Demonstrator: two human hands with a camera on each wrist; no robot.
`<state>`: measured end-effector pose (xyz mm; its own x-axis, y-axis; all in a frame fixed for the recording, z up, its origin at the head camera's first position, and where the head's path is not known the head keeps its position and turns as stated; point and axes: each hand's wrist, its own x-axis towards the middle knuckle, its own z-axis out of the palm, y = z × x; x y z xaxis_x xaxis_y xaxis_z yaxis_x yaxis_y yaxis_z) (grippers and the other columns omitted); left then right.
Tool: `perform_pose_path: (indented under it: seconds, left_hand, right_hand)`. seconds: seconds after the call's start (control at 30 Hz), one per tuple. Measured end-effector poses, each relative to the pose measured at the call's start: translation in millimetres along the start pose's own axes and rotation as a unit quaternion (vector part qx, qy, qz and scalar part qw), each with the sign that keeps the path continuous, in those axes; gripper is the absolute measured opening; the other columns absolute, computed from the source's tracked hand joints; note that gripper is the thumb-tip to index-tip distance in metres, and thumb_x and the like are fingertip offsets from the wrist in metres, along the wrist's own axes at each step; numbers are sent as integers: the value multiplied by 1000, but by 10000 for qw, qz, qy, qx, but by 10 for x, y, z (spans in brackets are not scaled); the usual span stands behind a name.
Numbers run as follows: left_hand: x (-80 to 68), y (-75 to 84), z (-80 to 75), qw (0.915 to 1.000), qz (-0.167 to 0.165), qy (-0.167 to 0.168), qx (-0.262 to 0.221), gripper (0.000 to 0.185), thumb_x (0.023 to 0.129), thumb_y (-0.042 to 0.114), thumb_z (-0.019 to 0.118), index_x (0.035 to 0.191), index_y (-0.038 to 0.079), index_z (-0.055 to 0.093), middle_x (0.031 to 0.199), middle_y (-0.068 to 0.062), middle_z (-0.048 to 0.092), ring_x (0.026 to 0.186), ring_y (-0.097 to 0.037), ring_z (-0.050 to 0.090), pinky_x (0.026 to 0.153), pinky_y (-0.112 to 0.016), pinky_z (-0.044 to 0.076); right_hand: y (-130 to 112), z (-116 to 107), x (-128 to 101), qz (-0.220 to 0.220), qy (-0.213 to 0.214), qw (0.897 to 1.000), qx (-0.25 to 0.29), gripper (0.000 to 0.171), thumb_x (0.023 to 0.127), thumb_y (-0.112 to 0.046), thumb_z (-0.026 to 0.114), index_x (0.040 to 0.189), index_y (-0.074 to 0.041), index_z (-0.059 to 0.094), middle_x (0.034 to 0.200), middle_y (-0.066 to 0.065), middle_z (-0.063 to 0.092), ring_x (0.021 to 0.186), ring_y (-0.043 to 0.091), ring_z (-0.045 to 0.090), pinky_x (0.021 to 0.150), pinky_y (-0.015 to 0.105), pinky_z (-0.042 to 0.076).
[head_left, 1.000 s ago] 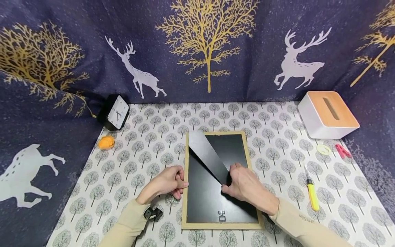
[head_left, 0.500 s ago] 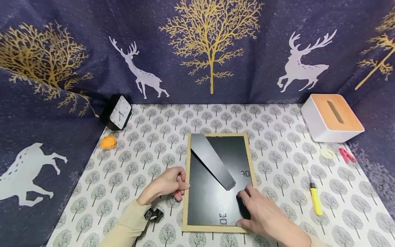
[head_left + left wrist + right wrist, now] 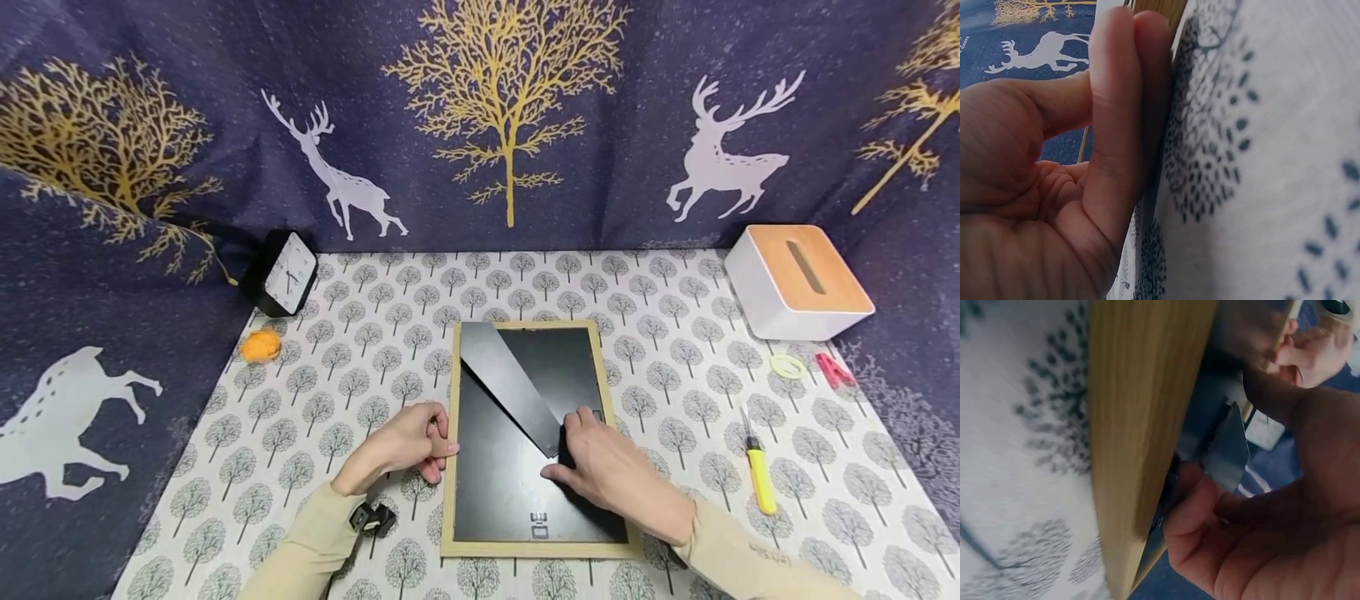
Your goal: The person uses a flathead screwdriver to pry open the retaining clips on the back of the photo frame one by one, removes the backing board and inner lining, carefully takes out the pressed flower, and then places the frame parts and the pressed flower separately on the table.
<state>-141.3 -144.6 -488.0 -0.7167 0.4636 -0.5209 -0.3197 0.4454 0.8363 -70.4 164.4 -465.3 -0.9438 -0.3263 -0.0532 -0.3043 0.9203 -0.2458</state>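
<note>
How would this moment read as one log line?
Left hand: holds wooden frame by left edge | Right hand: at grey flap, grip unclear | Flap: slants across black backing

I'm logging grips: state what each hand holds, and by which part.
The left hand pinches the frame by its left edge. The right hand is at the stand's lower end; whether it grips it cannot be told.

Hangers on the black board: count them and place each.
2 in the head view: the near hanger by the near edge of the board, the right hanger by its right edge, mostly hidden by the right hand. The hand or stand may hide more.
</note>
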Motion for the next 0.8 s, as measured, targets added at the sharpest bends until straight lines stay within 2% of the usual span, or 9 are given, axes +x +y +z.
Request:
perform_pose_path:
  seconds: [0.1,0.2,0.27,0.43,0.6,0.8]
  left_hand:
    - [6,4,1,10000,0,3,1,22,99,2,76,102,-2,54,72,-11,68,52,-16,71,60,-38,71]
    - [-8,12,3,10000,-3,35,44,22,99,2,76,101,-1,54,71,-11,68,52,-16,71,60,-38,71]
    - [-20,22,6,10000,-25,66,31,22,99,2,76,101,-1,54,71,-11,67,52,-17,71,60,-38,71]
    - [-52,50,13,10000,-24,69,14,20,100,1,74,102,-2,54,73,-12,68,54,-17,71,62,-38,72]
    - [-47,52,25,10000,23,30,83,17,102,-1,71,104,-3,54,75,-13,68,55,-17,70,62,-38,72]
    - [-42,95,62,9996,-21,169,221,17,100,-3,72,101,-3,55,74,-14,68,54,-16,69,61,-39,72]
  right_hand:
    - [-21,37,70,-57,225,9997,-51,51,90,-37,88,102,5,63,87,13,60,68,22,59,54,39,60]
    - [0,98,125,-202,646,9977,23,42,84,-30,85,91,4,61,79,13,60,62,22,58,49,39,57]
    - [2,105,149,-254,774,9966,132,41,80,-30,84,87,3,60,76,12,59,60,21,56,48,38,56]
    - [-40,38,168,-155,519,9982,265,37,79,-28,82,85,1,59,76,11,57,60,17,52,48,31,54]
    - [-58,-13,180,-99,403,9991,80,35,80,-29,82,83,-4,58,77,9,57,62,16,52,49,30,54]
    - [-41,-6,190,-51,342,9994,-17,36,82,-31,83,85,-3,60,78,10,57,63,17,52,48,27,52]
